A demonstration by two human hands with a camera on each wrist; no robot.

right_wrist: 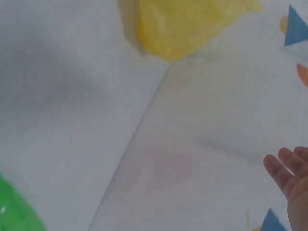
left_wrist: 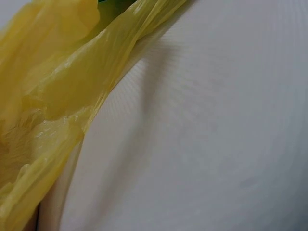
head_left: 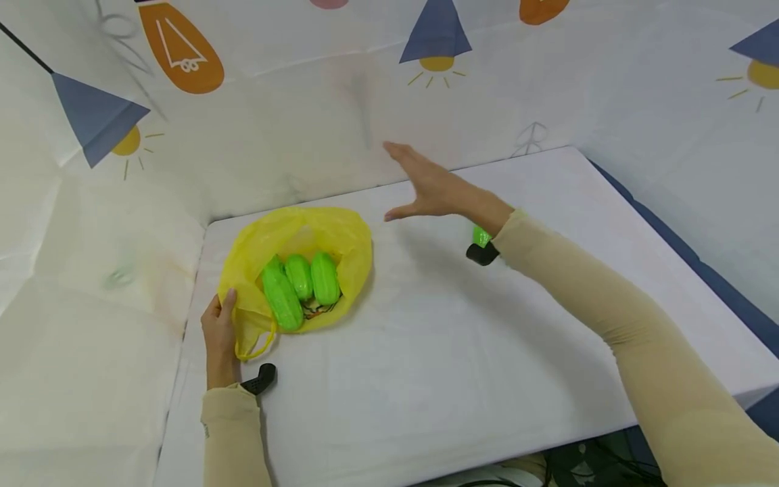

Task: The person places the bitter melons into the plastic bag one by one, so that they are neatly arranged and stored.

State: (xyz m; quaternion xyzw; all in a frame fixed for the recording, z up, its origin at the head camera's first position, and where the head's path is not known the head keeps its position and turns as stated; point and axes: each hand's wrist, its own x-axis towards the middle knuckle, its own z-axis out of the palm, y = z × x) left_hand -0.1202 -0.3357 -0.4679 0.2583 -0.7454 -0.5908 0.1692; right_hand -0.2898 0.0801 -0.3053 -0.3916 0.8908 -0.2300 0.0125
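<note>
On the left of the table lies a yellow plastic bag (head_left: 353,233), its mouth spread wide. Three bright green, elongated, ribbed vegetable-like pieces (head_left: 282,295) rest inside it, above a patch with dark and reddish lines. My left hand (head_left: 219,331) grips the bag's left rim, thumb along the edge. My right hand (head_left: 435,186) hovers in the air to the right of the bag, fingers extended and thumb spread, holding nothing. Another green piece (head_left: 481,235) is mostly hidden by the right forearm; its rounded end (right_wrist: 17,211) shows in the right wrist view.
The white table (head_left: 426,379) stands against a white sheet wall (head_left: 304,135) printed with lamps and orange shapes. Black wrist cameras (head_left: 260,379) sit on both wrists. Dark cables (head_left: 499,481) lie below the table's front edge.
</note>
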